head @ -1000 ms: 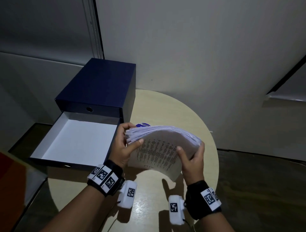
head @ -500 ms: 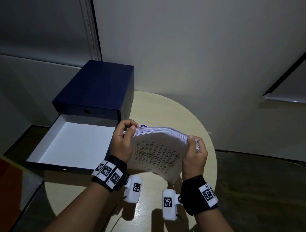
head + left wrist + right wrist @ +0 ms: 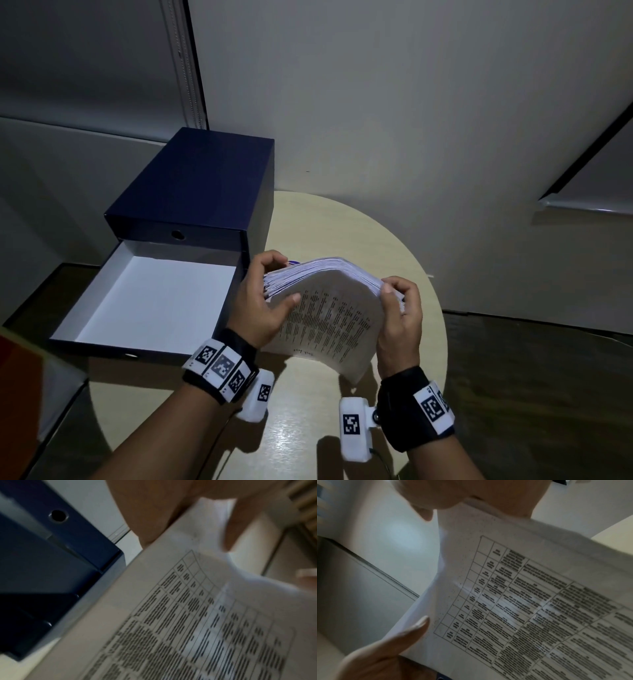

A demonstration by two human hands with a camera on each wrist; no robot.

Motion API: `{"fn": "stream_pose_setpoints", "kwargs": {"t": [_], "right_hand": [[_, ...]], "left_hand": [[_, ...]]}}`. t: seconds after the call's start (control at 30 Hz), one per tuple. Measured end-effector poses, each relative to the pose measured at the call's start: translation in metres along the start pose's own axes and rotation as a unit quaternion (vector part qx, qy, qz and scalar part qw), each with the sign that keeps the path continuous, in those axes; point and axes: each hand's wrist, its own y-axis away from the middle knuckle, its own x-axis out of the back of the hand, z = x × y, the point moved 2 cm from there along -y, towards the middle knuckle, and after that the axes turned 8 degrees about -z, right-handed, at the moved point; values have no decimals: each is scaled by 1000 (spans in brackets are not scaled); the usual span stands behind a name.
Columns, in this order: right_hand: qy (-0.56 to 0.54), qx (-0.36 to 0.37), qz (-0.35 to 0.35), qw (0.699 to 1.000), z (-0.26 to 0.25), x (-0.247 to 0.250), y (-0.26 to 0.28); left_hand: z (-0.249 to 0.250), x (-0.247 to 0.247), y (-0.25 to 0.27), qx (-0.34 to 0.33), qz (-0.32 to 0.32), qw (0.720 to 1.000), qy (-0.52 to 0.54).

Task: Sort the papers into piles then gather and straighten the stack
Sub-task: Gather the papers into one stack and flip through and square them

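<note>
Both hands pinch the stack of papers [image 3: 329,308] by its side edges, left hand [image 3: 262,305] with thumb on the printed face, right hand [image 3: 399,317] curled round the far edge; held above the round bench [image 3: 342,222], it bows, so it looks thick, floppy and prone to fanning – best gripped at opposite edges

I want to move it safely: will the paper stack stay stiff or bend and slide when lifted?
Probably floppy: the paper stack already arches between the left hand and right hand. Its sheets fan at the left edge, so they may slip apart.
</note>
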Motion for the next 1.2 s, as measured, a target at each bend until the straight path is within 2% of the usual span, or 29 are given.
{"fn": "stream_pose_setpoints", "kwargs": {"t": [0.1, 0.17, 0.27, 0.3, 0.37, 0.43, 0.5, 0.57, 0.63, 0.73, 0.8, 0.87, 0.93, 1.0, 1.07, 1.1, 1.2], "right_hand": [[46, 11, -100, 994, 8, 5, 7], [101, -3, -117, 988, 20, 9, 12], [124, -4, -105, 987, 22, 10, 12], [144, 20, -99, 984, 17, 10, 9], [202, 75, -101, 971, 0, 9, -2], [285, 128, -131, 941, -23, 6, -16], [382, 182, -182, 887, -49, -3, -26], [436, 213, -230, 844, -66, -15, -30], [447, 232, -241, 830, -74, -18, -29], [449, 191, -162, 858, -58, 12, -30], [433, 79, -60, 896, -39, 49, -27], [310, -65, 4, 948, -8, 84, -19], [146, -139, 0, 979, 22, 102, -9], [-23, -173, -53, 983, 44, 106, -2], [-139, -201, -95, 965, 51, 99, 3], [-151, -208, -95, 962, 52, 97, 5], [-47, -198, -36, 978, 66, 101, 5]], "left_hand": [[0, 4, -2, 19, 69, 997, 10], [-2, 9, -4, 42, 91, 994, 37], [2, 14, -5, 67, 68, 995, 23], [7, 15, -5, 71, 63, 995, -11], [25, 18, -8, 44, 71, 980, -181], [51, 17, -13, -16, 39, 934, -354], [71, 10, -21, -48, -64, 916, -393], [74, 3, -26, -43, -135, 926, -349], [68, 2, -28, -20, -132, 951, -279], [53, 8, -21, -6, -76, 976, -205], [35, 16, -13, 33, -37, 990, -132], [25, 26, -4, 88, -3, 996, -27], [22, 28, 3, 120, 15, 991, 56], [16, 24, 8, 147, 37, 984, 95], [5, 22, 13, 172, 48, 976, 122], [1, 20, 15, 177, 45, 976, 121], [-5, 9, 25, 203, 33, 970, 130]]}}
